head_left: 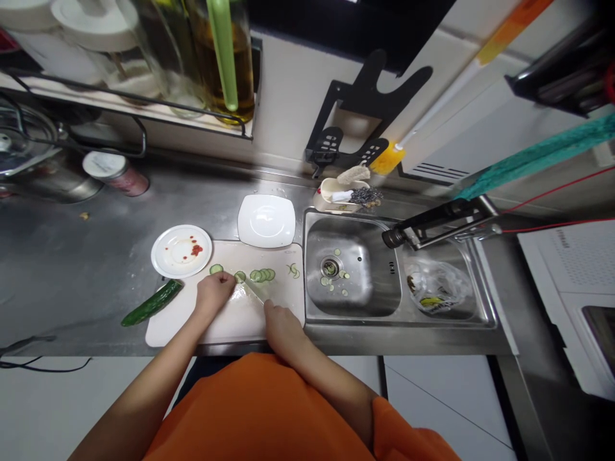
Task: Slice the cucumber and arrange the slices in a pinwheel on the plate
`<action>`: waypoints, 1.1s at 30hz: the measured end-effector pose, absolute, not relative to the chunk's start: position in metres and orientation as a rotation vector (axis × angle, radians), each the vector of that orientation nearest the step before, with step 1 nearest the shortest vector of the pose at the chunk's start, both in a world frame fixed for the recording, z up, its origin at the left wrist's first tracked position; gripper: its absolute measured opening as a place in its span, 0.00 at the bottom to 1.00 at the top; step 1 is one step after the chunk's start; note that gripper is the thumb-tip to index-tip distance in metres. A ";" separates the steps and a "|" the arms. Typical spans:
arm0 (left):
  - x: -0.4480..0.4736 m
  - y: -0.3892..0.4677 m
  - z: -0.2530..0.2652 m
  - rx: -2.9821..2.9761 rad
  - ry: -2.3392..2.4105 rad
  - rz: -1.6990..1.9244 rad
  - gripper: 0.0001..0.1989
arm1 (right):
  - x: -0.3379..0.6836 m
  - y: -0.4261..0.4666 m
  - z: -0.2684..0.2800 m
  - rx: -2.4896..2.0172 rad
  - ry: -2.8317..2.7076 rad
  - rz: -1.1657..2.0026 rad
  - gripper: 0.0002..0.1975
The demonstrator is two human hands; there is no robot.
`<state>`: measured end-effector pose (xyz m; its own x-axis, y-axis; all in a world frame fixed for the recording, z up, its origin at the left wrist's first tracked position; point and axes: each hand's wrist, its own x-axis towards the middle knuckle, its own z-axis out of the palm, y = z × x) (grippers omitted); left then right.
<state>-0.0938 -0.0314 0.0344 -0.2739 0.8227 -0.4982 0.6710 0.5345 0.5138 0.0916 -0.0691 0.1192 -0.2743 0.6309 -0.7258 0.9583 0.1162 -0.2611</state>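
My right hand (284, 328) is wrapped round the handle of a kitchen knife (254, 292). Its blade points left and away from me, its tip by a cucumber slice (239, 276). My left hand (216, 294) has its fingers bent and pressed together at that slice's left side. Both hands are over a pale cutting board (230, 326). Another cucumber slice (216, 269) lies beyond my left hand. A row of overlapping cucumber slices (262, 275) lies right of the knife, with thin cucumber slivers (293, 271) farther right. A large cucumber piece (152, 303) rests across the board's left edge.
A white plate with red sauce spots (169, 253) stands behind the board's left side, and a square white plate (267, 221) behind its right. The sink (353, 301) holds scattered slices. A plastic bag (439, 285) sits in the right basin. Bottles stand on a rack (192, 118) above.
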 end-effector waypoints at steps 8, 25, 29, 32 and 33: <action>-0.092 -0.034 0.038 1.206 2.028 0.293 0.11 | 0.108 -0.083 0.113 1.528 1.962 -0.937 0.17; -0.126 -0.042 0.040 1.291 2.332 0.258 0.16 | 0.119 -0.087 0.113 1.510 1.964 -0.900 0.16; -0.124 -0.046 0.039 1.381 2.364 0.265 0.16 | 0.120 -0.088 0.114 1.504 1.958 -0.882 0.17; -0.116 -0.041 0.039 1.530 2.170 0.441 0.17 | 0.122 -0.089 0.116 1.500 1.963 -0.871 0.17; -0.112 -0.037 0.038 1.596 2.046 0.506 0.17 | 0.122 -0.090 0.117 1.497 1.963 -0.874 0.17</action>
